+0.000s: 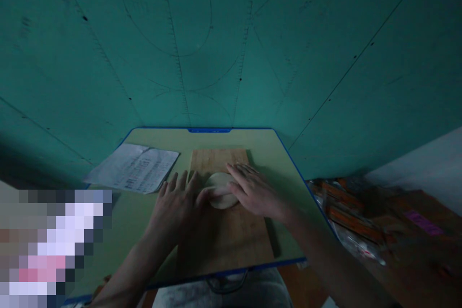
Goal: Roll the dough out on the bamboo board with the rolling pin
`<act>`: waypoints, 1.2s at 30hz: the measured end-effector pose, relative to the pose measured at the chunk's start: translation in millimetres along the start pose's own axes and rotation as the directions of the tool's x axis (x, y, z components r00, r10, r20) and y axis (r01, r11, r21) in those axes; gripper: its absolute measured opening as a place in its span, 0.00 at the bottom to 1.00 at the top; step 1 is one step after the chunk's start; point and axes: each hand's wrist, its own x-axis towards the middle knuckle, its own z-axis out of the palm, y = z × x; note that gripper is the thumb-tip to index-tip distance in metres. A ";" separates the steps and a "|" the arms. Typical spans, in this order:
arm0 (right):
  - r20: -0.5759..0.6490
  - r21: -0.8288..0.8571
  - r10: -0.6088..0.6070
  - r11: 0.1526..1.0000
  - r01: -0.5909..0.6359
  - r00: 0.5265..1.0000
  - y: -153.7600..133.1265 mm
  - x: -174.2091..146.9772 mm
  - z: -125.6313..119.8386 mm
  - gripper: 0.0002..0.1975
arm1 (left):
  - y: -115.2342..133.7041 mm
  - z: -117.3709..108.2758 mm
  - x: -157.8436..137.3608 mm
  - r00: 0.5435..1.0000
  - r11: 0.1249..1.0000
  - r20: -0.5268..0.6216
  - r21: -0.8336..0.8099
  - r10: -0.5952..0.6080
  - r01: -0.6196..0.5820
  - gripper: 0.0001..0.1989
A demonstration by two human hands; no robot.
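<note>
A round, flat, pale piece that looks like dough (223, 201) lies on a wooden board (225, 245) in front of me. My left hand (176, 207) is at its left side, palm down, fingers stretched out and apart, the thumb reaching the edge of the round. My right hand (254, 190) rests over the right edge with its fingers extended and thumb pointing inward. Between the two thumbs a pale band crosses the round; dim light and blur hide whether it is a thin stick. What lies under the palms is hidden.
The board rests on a small pale table (285, 231) with a blue rim. A printed sheet (135, 168) lies at its left. Behind stands a green wall (216, 57) with drawn lines. Plastic-wrapped orange items (352, 221) and a brown box (415, 211) are at the right.
</note>
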 end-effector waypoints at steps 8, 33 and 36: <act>-0.076 0.048 0.085 0.996 -0.081 0.994 2.7 -46.9 4.8 0.25 | 26.7 -7.0 -37.1 0.999 0.998 0.002 0.036 0.055 -0.055 0.26; -0.126 -0.042 0.248 0.966 -0.255 0.961 36.2 9.1 22.4 0.25 | 9.2 14.0 48.5 0.992 0.980 -0.037 0.166 0.121 -0.113 0.35; -0.199 -0.052 0.164 0.983 -0.178 0.966 21.2 -21.4 27.1 0.25 | 10.1 12.8 19.5 0.981 0.978 -0.098 0.147 0.165 -0.150 0.34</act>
